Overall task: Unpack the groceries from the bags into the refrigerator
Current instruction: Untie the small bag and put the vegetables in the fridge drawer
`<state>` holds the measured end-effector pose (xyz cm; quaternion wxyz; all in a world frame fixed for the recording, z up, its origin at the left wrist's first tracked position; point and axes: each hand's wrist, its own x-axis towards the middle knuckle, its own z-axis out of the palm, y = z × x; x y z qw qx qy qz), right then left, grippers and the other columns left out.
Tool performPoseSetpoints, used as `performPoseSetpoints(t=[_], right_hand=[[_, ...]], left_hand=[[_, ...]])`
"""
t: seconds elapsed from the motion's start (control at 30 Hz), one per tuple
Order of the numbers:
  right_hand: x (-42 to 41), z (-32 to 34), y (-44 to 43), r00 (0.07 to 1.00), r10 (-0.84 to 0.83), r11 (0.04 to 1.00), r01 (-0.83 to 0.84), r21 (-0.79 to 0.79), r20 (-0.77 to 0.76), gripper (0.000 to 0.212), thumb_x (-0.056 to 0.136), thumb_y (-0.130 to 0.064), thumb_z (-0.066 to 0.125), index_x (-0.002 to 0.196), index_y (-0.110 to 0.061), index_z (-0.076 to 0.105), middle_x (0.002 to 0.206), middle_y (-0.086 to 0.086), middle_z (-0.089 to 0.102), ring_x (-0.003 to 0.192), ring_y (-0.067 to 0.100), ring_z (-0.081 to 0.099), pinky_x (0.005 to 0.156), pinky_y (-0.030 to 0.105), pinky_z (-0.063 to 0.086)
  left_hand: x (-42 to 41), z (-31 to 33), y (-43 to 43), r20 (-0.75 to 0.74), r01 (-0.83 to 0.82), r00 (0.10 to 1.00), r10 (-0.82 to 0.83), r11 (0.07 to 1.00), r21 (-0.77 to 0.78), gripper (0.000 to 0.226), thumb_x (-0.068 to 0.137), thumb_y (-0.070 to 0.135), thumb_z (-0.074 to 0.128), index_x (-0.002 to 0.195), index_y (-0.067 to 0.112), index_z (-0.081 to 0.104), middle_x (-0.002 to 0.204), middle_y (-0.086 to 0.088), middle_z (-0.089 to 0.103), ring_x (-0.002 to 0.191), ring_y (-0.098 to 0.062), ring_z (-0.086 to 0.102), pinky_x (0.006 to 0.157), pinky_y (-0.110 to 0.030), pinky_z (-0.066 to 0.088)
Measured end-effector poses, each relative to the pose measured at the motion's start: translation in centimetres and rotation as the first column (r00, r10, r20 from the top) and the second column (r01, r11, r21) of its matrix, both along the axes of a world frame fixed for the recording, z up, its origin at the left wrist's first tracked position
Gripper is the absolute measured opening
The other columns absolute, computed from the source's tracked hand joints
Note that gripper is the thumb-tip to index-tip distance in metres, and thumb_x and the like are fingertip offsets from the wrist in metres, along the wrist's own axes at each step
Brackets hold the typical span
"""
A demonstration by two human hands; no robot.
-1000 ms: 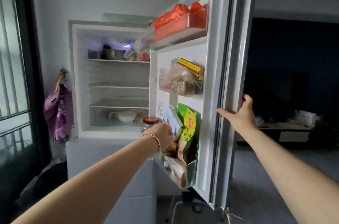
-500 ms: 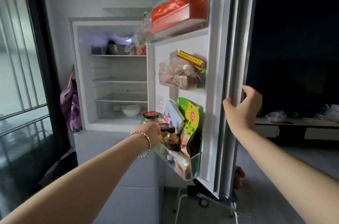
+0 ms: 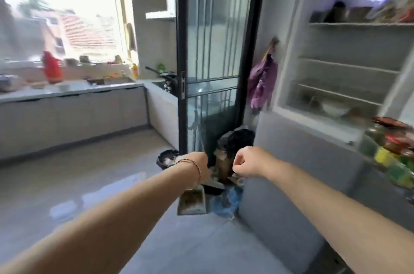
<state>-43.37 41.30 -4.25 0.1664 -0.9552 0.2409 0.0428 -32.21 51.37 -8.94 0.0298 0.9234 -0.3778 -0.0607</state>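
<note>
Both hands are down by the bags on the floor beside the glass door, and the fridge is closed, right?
No: the fridge is open, shelves showing in the head view. The left hand and right hand are down by the bags beside the glass door.

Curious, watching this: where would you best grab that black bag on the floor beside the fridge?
The black bag: probably its crumpled top, from above. It sits between the glass door and the refrigerator, clutter in front, leaving only the top free. Handles too blurred to tell.
</note>
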Motion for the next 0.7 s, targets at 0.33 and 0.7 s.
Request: performPoseSetpoints(t=[0.33,0.7], right_hand=[[9.5,-8.3,25.3,0.666,0.737,0.663,-0.745,-0.067,-0.113,0.024,0.087,-0.022,0.052,0.103,-0.013,0.067,0.107,0.008,0.067,0.101,0.027,0.062,0.088,0.03,0.05],[-3.0,-13.6,54.9,0.018,0.99,0.023,-0.999,0.039,-0.139,0.027,0.092,-0.019,0.043,0.102,-0.008,0.065,0.095,0.012,0.06,0.082,0.024,0.051,0.077,0.026,0.043]], left_hand=[[-4.2,-6.0,31.4,-0.057,-0.789,0.614,0.787,0.615,-0.014,0.029,0.093,0.02,0.041,0.117,0.014,0.055,0.124,-0.007,0.059,0.114,-0.03,0.056,0.088,-0.035,0.044],[-28.6,-9.7,55.2,-0.095,-0.992,-0.122,0.988,-0.123,-0.003,0.027,0.091,0.025,0.04,0.11,0.019,0.059,0.119,-0.005,0.061,0.109,-0.029,0.058,0.087,-0.034,0.046]])
